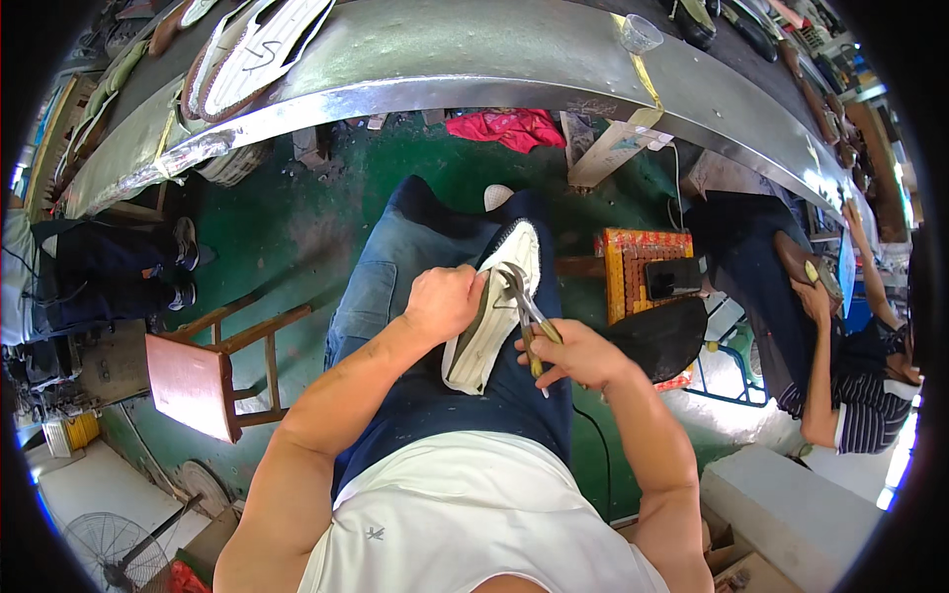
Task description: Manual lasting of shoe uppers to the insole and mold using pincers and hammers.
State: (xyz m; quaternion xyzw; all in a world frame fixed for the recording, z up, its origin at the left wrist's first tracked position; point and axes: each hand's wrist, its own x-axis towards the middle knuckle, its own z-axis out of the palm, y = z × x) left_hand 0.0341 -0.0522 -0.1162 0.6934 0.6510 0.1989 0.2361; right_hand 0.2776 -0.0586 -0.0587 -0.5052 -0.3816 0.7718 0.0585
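Observation:
A shoe (481, 348) lies across my lap with its white underside up and its toe pointing away from me. My left hand (445, 301) is closed at the shoe's left edge, gripping it; the fingertips are hidden. In my right hand (578, 354) is a pair of pincers (526, 304) with yellowish handles, the fingers wrapped round them. The metal jaws of the pincers rest over the shoe's middle, near my left hand. Whether they pinch the shoe's edge is too small to tell.
A metal-edged bench (425, 74) curves across the far side, bearing a white-soled shoe (259, 61) and a plastic cup (641, 36). On my left is a stool (193, 385). To the right, a phone (676, 279) lies on a beaded seat cover (625, 267), and a seated person holds a brown shoe (803, 265).

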